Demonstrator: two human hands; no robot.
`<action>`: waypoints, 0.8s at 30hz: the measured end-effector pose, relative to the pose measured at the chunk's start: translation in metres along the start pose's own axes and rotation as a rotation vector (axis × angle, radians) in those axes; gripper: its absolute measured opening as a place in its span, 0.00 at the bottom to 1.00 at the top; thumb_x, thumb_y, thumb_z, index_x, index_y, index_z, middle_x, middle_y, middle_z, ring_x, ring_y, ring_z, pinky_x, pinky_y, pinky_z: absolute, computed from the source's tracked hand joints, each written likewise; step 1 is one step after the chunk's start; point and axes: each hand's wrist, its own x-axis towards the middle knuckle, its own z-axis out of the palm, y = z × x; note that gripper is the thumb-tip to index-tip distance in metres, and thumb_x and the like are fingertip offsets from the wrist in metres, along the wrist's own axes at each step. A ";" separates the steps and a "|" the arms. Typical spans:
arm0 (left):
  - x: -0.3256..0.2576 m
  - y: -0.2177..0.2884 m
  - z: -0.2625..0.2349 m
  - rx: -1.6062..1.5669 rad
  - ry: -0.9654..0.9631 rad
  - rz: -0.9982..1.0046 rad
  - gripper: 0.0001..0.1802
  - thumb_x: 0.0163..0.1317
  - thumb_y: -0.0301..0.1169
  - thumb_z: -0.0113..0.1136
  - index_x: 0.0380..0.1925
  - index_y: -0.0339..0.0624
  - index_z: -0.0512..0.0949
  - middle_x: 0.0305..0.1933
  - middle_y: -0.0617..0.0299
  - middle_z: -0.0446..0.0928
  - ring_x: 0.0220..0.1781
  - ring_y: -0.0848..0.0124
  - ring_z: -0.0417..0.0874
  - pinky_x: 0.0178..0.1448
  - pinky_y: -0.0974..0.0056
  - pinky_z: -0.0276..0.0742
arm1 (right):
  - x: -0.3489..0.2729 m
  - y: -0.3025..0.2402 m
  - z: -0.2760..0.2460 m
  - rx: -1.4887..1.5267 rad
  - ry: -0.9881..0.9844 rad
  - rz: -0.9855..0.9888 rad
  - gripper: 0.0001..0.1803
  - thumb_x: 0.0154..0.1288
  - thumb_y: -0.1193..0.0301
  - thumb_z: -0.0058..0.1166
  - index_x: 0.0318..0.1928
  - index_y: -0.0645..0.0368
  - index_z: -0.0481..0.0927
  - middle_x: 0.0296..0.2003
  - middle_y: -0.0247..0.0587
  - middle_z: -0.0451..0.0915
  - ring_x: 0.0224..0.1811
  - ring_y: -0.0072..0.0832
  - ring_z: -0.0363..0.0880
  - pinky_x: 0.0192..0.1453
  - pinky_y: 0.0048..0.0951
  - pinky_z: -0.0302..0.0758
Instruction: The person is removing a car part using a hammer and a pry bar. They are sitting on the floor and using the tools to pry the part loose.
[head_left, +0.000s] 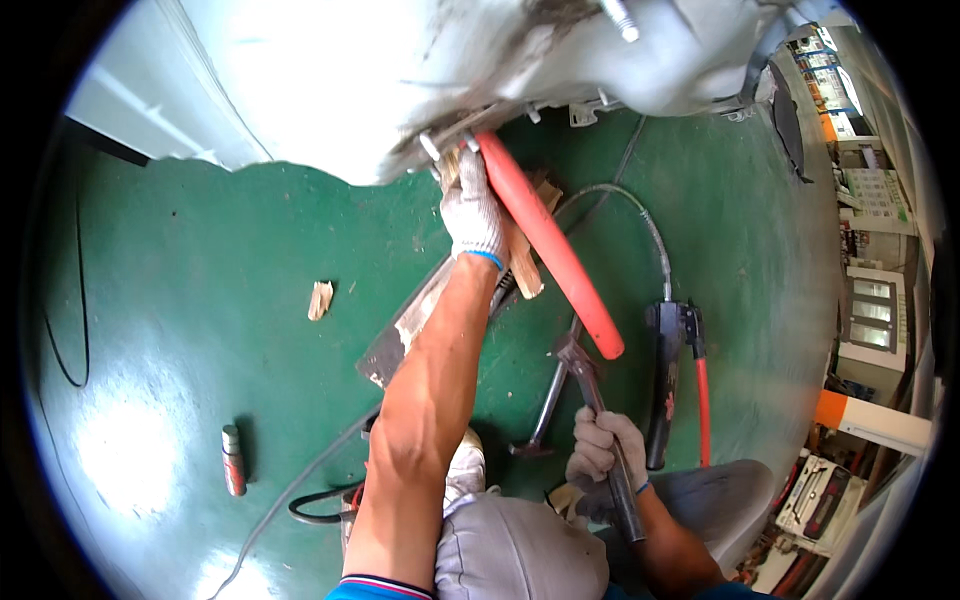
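My left hand [474,212], in a white knit glove, reaches up under the edge of a pale metal body panel [330,80]. Its fingers are closed on a piece of wood [449,172] pressed near the panel's studs. Right beside those fingers, a thick red bar [550,240] touches or nearly touches the panel and slants down to the right. My right hand [607,447], gloved too, grips a hammer [622,492] by its dark handle, the head upward, near the red bar's lower end. Part of what my left fingers hold is hidden.
A second hammer [543,412] lies on the green floor [230,260] between my hands. To the right stands a black hand pump [664,385] with a hose [640,205] and red handle. Wood blocks [524,268], a wood chip [319,300] and a spray can [233,460] are on the floor.
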 end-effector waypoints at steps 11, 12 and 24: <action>0.005 0.005 -0.003 -0.092 -0.086 -0.180 0.41 0.71 0.60 0.58 0.66 0.32 0.75 0.73 0.43 0.69 0.76 0.58 0.65 0.81 0.56 0.55 | 0.067 0.009 0.064 -0.217 -0.212 0.114 0.17 0.79 0.64 0.45 0.27 0.48 0.65 0.17 0.25 0.62 0.13 0.23 0.60 0.20 0.30 0.64; 0.007 0.005 0.002 -0.060 -0.079 -0.069 0.40 0.71 0.61 0.57 0.65 0.35 0.75 0.68 0.47 0.72 0.69 0.60 0.69 0.75 0.56 0.61 | 0.070 0.009 0.054 -0.302 -0.213 0.103 0.17 0.79 0.64 0.45 0.28 0.48 0.66 0.17 0.25 0.62 0.12 0.22 0.60 0.20 0.29 0.64; -0.002 -0.018 -0.075 0.171 -0.330 0.051 0.28 0.77 0.47 0.56 0.63 0.34 0.75 0.55 0.56 0.82 0.58 0.68 0.79 0.66 0.59 0.75 | -0.020 -0.015 -0.063 0.084 0.205 -0.016 0.14 0.77 0.64 0.46 0.29 0.50 0.68 0.19 0.20 0.60 0.17 0.18 0.60 0.22 0.26 0.60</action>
